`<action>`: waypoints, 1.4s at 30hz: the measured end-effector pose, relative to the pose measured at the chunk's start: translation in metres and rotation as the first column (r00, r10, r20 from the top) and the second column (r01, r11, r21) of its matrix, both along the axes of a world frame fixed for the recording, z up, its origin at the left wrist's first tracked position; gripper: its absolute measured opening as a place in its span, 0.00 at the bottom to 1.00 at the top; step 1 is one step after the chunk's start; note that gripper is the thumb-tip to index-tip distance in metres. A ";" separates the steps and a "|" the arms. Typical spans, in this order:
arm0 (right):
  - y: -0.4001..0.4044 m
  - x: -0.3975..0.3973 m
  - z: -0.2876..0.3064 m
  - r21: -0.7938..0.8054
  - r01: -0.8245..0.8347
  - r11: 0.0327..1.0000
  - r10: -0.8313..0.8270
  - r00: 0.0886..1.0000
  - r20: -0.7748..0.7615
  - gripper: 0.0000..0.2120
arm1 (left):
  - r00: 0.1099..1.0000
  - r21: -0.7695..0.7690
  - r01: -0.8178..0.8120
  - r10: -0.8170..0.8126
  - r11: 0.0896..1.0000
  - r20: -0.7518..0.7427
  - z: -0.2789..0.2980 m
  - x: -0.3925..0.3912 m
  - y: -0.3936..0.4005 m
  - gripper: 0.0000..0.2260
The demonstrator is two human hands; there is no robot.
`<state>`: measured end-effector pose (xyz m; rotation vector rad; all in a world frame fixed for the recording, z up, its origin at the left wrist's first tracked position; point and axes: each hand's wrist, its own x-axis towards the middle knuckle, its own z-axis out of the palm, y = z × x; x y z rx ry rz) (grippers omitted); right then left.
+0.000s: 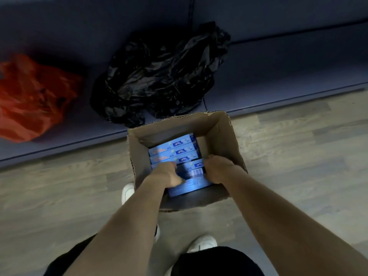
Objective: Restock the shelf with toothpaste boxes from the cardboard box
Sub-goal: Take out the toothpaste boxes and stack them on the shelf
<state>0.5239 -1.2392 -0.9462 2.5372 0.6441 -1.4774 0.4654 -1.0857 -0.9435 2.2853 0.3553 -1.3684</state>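
Observation:
An open cardboard box [225,134] stands on the wooden floor against the edge of a low blue shelf. Several blue toothpaste boxes [173,151] lie packed side by side in its bottom. Both my hands reach down into it. My left hand [166,175] and my right hand [217,169] grip the two ends of the nearest toothpaste boxes [192,183], which are tilted up out of the row. My fingers curl round their ends and are partly hidden inside the box.
The low blue shelf [278,76] runs across the back. A crumpled black plastic bag [159,76] lies on it just behind the cardboard box, and a red plastic bag [29,98] lies at the left. My white shoes [203,244] stand on the floor below.

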 end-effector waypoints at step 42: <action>0.013 -0.020 0.129 0.077 0.313 0.947 -0.320 0.942 0.105 0.33 | 0.843 0.277 0.398 -0.468 0.874 0.265 0.139 -0.028 -0.002 0.22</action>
